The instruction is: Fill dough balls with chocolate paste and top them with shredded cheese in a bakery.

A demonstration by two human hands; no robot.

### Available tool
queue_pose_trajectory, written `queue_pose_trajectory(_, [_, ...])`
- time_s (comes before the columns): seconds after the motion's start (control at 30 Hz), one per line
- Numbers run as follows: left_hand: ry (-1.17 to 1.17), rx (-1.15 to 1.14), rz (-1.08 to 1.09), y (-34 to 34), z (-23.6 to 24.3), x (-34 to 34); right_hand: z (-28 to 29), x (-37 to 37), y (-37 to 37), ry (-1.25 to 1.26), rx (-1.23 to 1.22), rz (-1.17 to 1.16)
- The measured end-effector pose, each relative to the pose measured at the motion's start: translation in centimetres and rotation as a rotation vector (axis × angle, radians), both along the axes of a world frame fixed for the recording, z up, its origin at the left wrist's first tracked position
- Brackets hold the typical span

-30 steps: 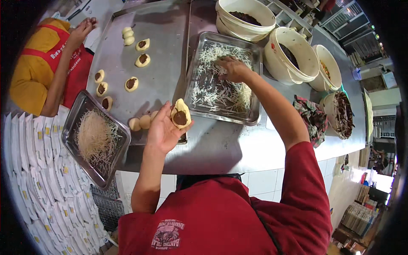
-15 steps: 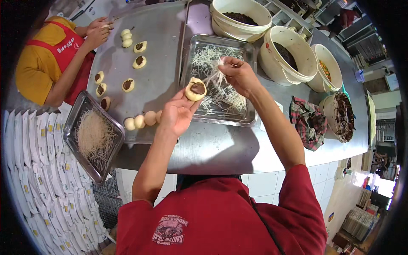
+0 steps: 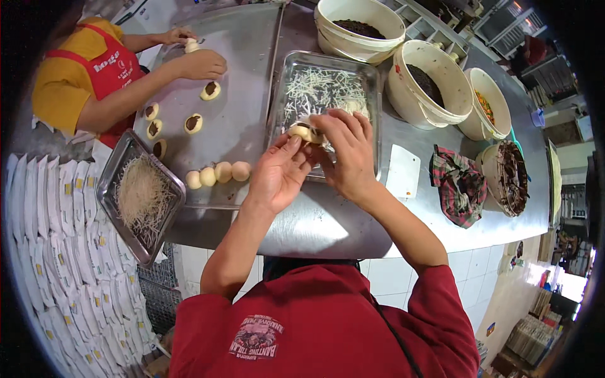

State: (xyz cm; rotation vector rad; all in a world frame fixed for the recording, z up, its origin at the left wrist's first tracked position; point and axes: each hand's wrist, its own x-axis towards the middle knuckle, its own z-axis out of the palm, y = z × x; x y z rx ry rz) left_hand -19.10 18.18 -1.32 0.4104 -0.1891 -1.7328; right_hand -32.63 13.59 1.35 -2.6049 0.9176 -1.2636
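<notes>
My left hand (image 3: 280, 176) holds a pale dough piece (image 3: 302, 132) with brown filling, low over the near part of a steel tray (image 3: 377, 94) of white shreds (image 3: 318, 88). My right hand (image 3: 346, 157) curls over that dough, pinching white shreds against it, its fingertips partly hidden. Left of my hands is a large metal sheet (image 3: 239, 107) holding several filled dough rounds (image 3: 193, 124) and a row of plain dough balls (image 3: 223, 171). A second tray (image 3: 176, 195), tilted at the left, holds a pile of fine shreds (image 3: 142, 189).
A co-worker in yellow (image 3: 69, 88) handles dough at the left sheet. Cream tubs (image 3: 428, 107) with dark and coloured contents line the back right. A plaid cloth (image 3: 457, 186), white board (image 3: 403, 170) and chocolate-smeared tub (image 3: 495, 170) sit at right. Stacked white sacks (image 3: 69, 264) stand lower left.
My right hand has lifted shreds from the tray and moved onto the dough in my left hand, which has shifted right. The co-worker's hands have reached further onto the sheet.
</notes>
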Motion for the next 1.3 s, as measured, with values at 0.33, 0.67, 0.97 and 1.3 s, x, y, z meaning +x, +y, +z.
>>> queue_pose_trajectory(0.33, [-0.154, -0.16, 0.088, 0.0, 1.1, 0.7, 1.3, 0.6, -0.6, -0.267, 0.729, 0.113])
queue_pose_trajectory(0.67, [-0.149, 0.195, 0.078, 1.2, 2.3, 1.2, 3.2, -1.5, -0.6, -0.516, 1.238, 0.525])
queue_pose_trajectory(0.97, [0.183, -0.342, -0.543, -2.1, -0.4, 1.0, 3.2, -0.5, 1.6, -0.757, 1.437, 0.414])
queue_pose_trajectory(1.3, [-0.24, 0.015, -0.071, 1.2, 1.4, 2.4, 4.1, -0.7, 1.6, -0.245, 0.471, 0.206])
